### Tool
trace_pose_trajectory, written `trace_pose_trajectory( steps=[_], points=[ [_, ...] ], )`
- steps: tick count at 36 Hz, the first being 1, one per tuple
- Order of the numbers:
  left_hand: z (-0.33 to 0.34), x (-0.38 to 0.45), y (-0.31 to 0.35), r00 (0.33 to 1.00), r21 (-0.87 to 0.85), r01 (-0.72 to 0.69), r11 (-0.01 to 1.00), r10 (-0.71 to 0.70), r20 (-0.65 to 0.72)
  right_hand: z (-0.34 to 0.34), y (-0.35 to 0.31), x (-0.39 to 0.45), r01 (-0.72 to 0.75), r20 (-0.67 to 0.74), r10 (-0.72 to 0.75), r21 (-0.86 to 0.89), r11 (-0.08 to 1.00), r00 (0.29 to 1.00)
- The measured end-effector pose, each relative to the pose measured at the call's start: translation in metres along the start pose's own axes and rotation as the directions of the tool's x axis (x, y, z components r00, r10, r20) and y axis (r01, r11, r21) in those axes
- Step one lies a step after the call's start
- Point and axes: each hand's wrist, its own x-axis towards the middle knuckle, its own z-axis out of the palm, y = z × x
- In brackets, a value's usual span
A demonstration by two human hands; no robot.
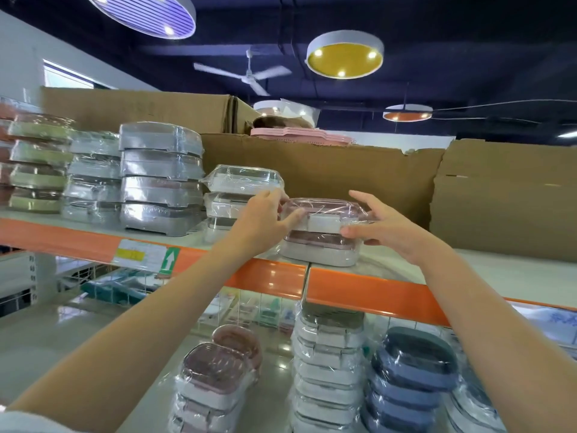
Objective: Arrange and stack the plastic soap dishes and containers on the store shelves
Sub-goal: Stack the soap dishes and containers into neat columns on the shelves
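- Left hand (265, 218) and right hand (379, 228) grasp the pink dish (323, 214); seat it squarely on the dish below (321, 253), edges aligned.

Shop aisle around me, orange-edged shelf (368, 290) with price label (142, 254) at my nine o'clock, shrink-wrapped container stacks (160, 179), cardboard cartons (352, 173) at twelve, ceiling lights (345, 54)

Pink-lidded white soap dish (323, 221), grey stack (160, 179), blue stack (412, 379), orange shelf edge (368, 292).
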Motion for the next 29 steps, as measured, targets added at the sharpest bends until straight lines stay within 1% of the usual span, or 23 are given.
trace_pose_trajectory(
  steps=[4, 7, 9, 16, 21, 24, 26, 27, 29],
  points=[
    [-0.001, -0.002, 0.003, 1.000, 0.019, -0.010, 1.000, 0.010, 0.006, 0.002, -0.003, 0.000, -0.014, 0.068, 0.015, -0.018, 1.000, 0.998],
    [-0.003, -0.003, 0.004, 0.999, -0.015, 0.005, 1.000, -0.004, 0.032, 0.002, -0.005, 0.001, -0.029, 0.021, 0.029, -0.011, 1.000, 0.999],
    [-0.003, -0.003, 0.005, 0.998, -0.052, 0.015, 0.999, -0.012, 0.055, 0.002, -0.003, 0.003, -0.015, -0.018, 0.014, -0.055, 0.998, 1.000],
    [-0.005, -0.001, 0.005, 0.998, -0.100, 0.024, 0.995, -0.018, 0.063, 0.004, 0.001, 0.004, -0.015, -0.022, 0.011, -0.194, 0.981, 1.000],
    [-0.006, -0.001, 0.006, 0.996, -0.037, 0.045, 0.998, -0.042, 0.078, 0.007, -0.002, -0.003, 0.033, -0.067, -0.051, -0.249, 0.968, 0.996],
    [-0.009, -0.002, 0.009, 0.990, 0.039, 0.050, 0.998, -0.054, 0.127, 0.010, -0.005, -0.006, 0.071, -0.122, -0.121, -0.348, 0.935, 0.985],
    [-0.013, -0.004, 0.008, 0.987, 0.057, 0.054, 0.997, -0.062, 0.150, 0.014, -0.009, -0.009, 0.087, -0.150, -0.157, -0.392, 0.916, 0.976],
    [-0.016, -0.007, 0.007, 0.988, 0.042, 0.062, 0.997, -0.068, 0.140, 0.015, -0.010, -0.009, 0.084, -0.160, -0.161, -0.407, 0.909, 0.974],
    [-0.023, -0.013, 0.003, 0.993, -0.003, 0.090, 0.996, -0.090, 0.075, 0.016, -0.010, -0.009, 0.068, -0.170, -0.156, -0.435, 0.898, 0.973]
  ],
)
